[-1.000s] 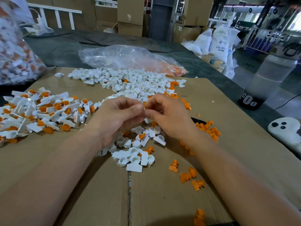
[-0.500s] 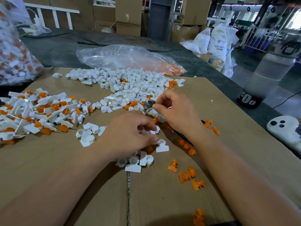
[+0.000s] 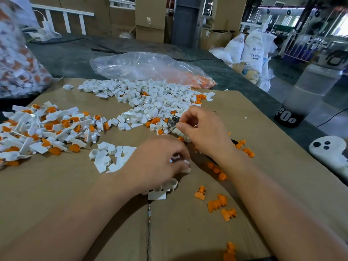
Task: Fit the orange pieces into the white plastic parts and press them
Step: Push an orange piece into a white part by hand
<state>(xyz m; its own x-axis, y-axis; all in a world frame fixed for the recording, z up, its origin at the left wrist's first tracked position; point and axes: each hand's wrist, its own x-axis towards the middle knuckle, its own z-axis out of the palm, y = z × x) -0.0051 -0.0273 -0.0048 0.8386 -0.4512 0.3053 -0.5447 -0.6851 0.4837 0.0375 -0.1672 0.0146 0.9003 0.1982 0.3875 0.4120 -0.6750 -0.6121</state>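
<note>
On the cardboard sheet [image 3: 75, 204], a few loose orange pieces [image 3: 216, 204] lie nearest, at 5 o'clock from the hands. Just above them the left hand [image 3: 160, 162] reaches palm down into a small cluster of white parts [image 3: 163, 187], its fingers curled and pinching one white part [image 3: 185, 163] at the tips. Close at 1 o'clock from it, the right hand [image 3: 203, 132] is clenched round a small metal tool [image 3: 173, 121] with a pale wrapped handle. A speck of orange shows at its fingertips, but I cannot tell whether that is a piece being held. More orange bits [image 3: 246, 149] trail off at 3 o'clock, beside the right wrist. At 9 o'clock spreads a heap of fitted pieces [image 3: 47, 129], white with orange set in. At 12 o'clock lies the big pile of plain white ones [image 3: 150, 98]. Beyond it a clear plastic bag [image 3: 143, 66] rests on the dark table [image 3: 66, 55], orange showing at its right end. A white controller [image 3: 329, 153] sits at 3 o'clock, a bottle [image 3: 308, 91] at 2 o'clock, and cardboard boxes [image 3: 150, 14] stand farthest back.
</note>
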